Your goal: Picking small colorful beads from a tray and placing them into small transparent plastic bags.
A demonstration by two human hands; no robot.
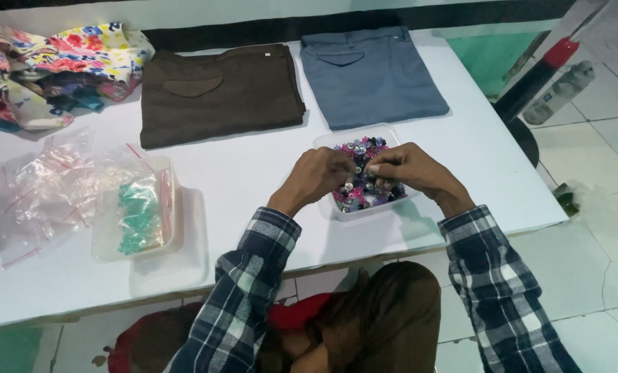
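Note:
My left hand (317,176) and my right hand (412,171) meet over a clear plastic tub (336,141) full of mixed coloured buttons (364,197). Fingertips of both hands pinch together above the pile, and a small pale button (349,186) shows just below my left fingers. I cannot tell which hand grips it. Both sleeves are blue plaid.
Folded brown trousers (219,93) and folded grey-blue trousers (371,72) lie at the back of the white table (240,173). Floral cloth (46,65) sits far left. A clear tub holding bags of green bits (136,211) and loose plastic bags (39,193) lie left.

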